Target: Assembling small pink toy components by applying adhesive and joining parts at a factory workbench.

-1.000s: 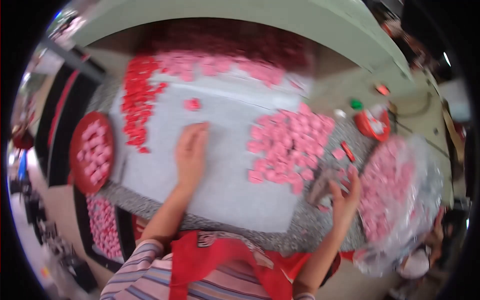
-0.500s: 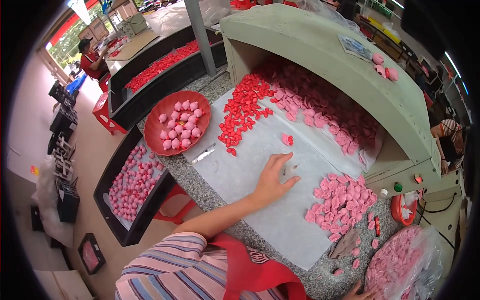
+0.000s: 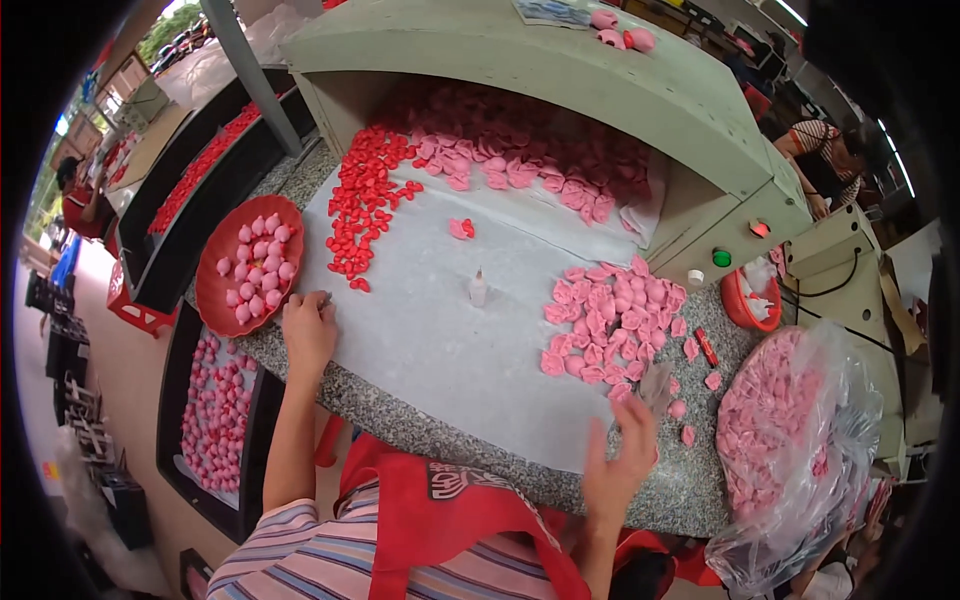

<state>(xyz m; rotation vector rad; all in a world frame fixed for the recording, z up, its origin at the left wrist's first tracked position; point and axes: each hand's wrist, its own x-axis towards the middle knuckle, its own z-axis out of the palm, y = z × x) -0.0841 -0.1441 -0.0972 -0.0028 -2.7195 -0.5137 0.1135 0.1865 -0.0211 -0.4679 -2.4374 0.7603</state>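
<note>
My left hand (image 3: 310, 332) is at the left edge of the white sheet (image 3: 430, 350), beside the red scalloped bowl (image 3: 212, 275) of pink round pieces. Its fingers are curled together; something small and dark shows at the fingertips, too little to name. My right hand (image 3: 622, 455), slightly blurred, has its fingers apart at the sheet's lower right. Just beyond it lie a grey-brown cloth (image 3: 656, 385) and a heap of pink molded pieces (image 3: 610, 315). A small bottle with a thin needle tip (image 3: 478, 290) stands mid-sheet. Behind it lies a pink piece with red on it (image 3: 461, 229).
Many small red pieces (image 3: 360, 195) lie at the sheet's far left. A pale green arched machine (image 3: 520, 50) holds more pink pieces. At right are a red basket (image 3: 748, 302), a red marker-like stick (image 3: 706, 347) and a clear bag of pink pieces (image 3: 770, 420). Black trays (image 3: 262, 440) flank the left.
My left hand has left the sheet's middle, by the bottle, for the left edge near the bowl. My right hand has come up from the lower edge to the sheet's lower right. The view has shifted.
</note>
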